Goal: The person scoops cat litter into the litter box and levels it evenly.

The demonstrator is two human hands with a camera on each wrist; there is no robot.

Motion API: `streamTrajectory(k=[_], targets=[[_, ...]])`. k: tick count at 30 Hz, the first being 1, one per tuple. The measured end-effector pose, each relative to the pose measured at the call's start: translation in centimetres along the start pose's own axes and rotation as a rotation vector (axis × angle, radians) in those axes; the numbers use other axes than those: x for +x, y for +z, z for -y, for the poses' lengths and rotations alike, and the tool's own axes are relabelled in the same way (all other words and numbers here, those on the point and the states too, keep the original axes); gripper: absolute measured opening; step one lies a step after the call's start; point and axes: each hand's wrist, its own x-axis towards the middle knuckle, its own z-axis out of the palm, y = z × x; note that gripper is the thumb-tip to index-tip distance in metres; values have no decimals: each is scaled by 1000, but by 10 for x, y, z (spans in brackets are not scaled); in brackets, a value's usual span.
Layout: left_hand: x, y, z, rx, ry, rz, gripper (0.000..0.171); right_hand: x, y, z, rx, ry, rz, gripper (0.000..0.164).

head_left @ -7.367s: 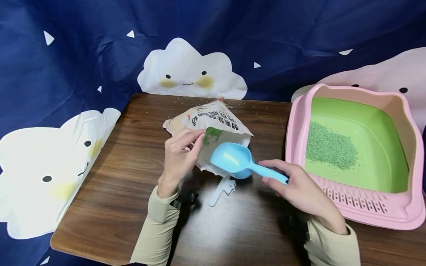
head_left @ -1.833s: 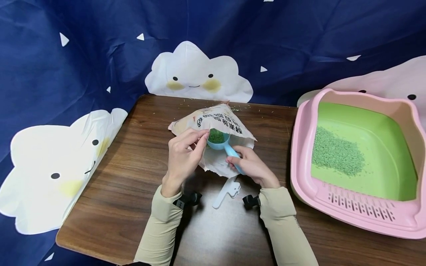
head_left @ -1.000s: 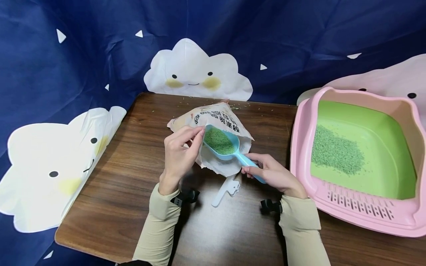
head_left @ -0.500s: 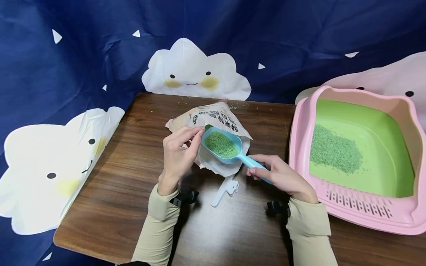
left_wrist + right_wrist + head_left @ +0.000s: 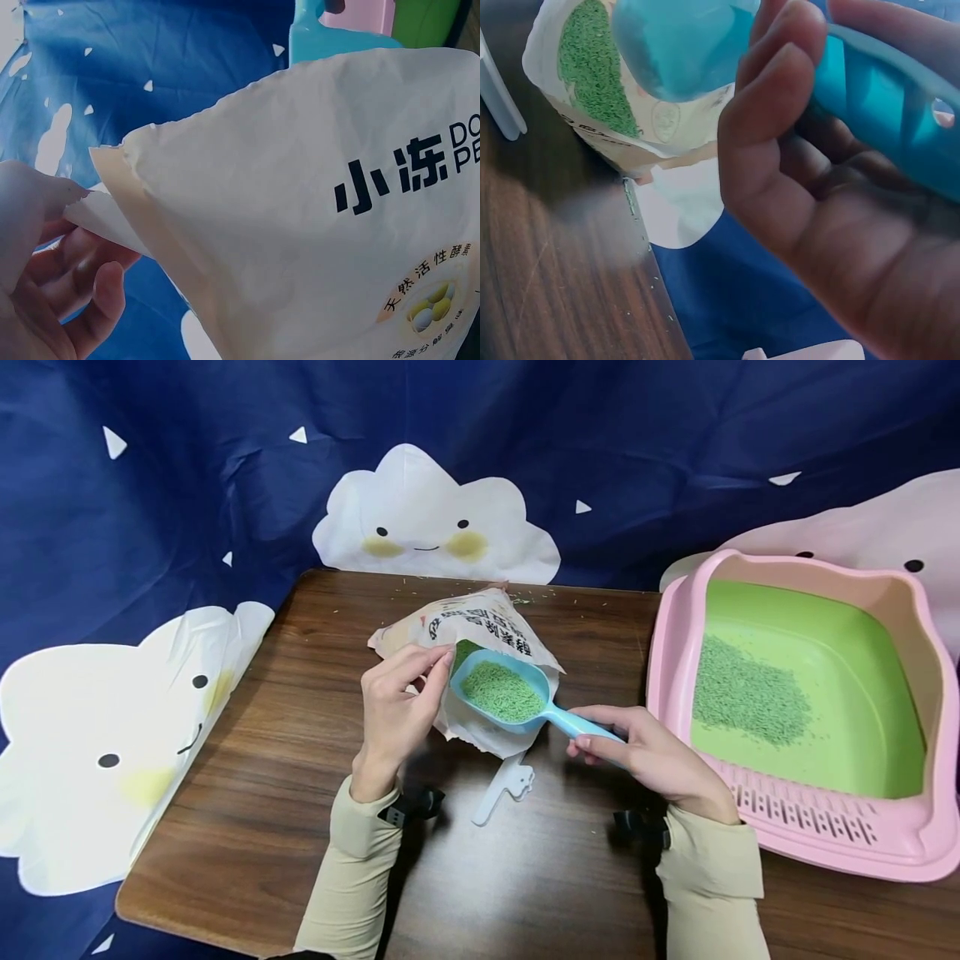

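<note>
In the head view my left hand pinches the torn edge of a white cat litter bag that lies on the table with its mouth towards me. The left wrist view shows a flap of the bag between thumb and fingers. My right hand grips the handle of a light blue scoop. Green litter pellets fill much of its bowl, which is held level over the bag's mouth. More green pellets show inside the bag in the right wrist view.
A pink litter box with a green floor stands to the right, a patch of pellets in it. A white strip with an animal-shaped end lies before the bag. Stray pellets dot the table's back edge.
The scoop was bare earlier, then went into the bag. It has since come out loaded, and my right hand has drawn it back to the right. My left hand keeps its hold on the bag.
</note>
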Motion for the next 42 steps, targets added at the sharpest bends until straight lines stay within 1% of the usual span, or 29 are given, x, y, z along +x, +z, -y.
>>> streamTrajectory(k=[3,12,17,20,22,24,27,29,35,39,42], targets=[[0,0,0,4,0,-1,11,-3,-1,2,4,-13,-6,33],[0,0,0,10,-4,2,11,-15,-6,9,59,-30,-49,34],[0,0,0,9,-5,0,11,-22,-9,12,59,-102,-43,32],[0,0,0,7,-4,0,11,-28,-12,14,33,-156,-38,31],[0,0,1,5,-4,1,11,-32,-15,15,7,-171,-45,31],[0,0,1,5,-3,2,11,-37,-16,17,3,-164,-55,31],[0,1,1,3,-2,3,11,-44,-20,18,35,-144,-74,30],[0,1,0,3,-2,3,11,-49,-23,17,91,-153,-77,30],[-1,2,0,4,-3,1,11,-64,-32,13,206,-267,-71,34],[-1,2,-1,-5,-5,-2,11,-70,-35,11,226,-366,-65,36],[-1,2,-1,-12,-7,-2,10,-74,-38,11,222,-406,-73,37]])
